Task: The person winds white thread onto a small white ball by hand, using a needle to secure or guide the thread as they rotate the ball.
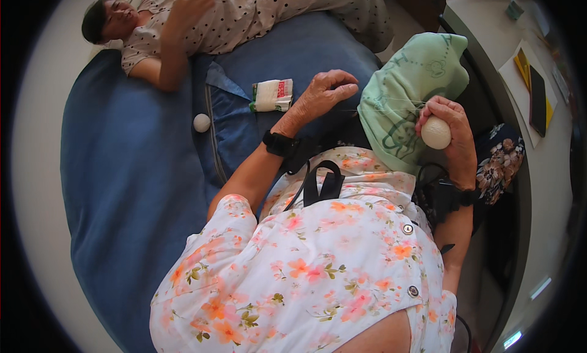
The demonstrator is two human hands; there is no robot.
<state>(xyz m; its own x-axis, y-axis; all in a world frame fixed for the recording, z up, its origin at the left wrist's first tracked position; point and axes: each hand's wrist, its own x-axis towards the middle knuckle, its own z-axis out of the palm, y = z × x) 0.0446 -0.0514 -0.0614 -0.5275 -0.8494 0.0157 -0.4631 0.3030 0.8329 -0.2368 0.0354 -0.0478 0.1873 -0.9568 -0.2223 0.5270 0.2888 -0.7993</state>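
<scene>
My right hand (449, 123) is wrapped round a smooth cream ball (436, 133), which looks like wound thread. Pale, fine thread (394, 100) stretches leftward from it across a green towel (403, 102) printed with dark figures, which is draped over my lap. My left hand (324, 96) is raised beside the towel, thumb and fingertips pinched together at the far end of the strands. The exact grip on them is too fine to see. Left of this hand, a white skein with a red and green label (272, 96) lies on the blue cover.
A small white ball (201, 123) rests on the blue bedding (134, 188) near a zip. Another person (183, 35) in dotted clothes lies at the far left. On the right, a white table (489, 41) holds a phone (537, 102) and papers. Dark straps circle both my wrists.
</scene>
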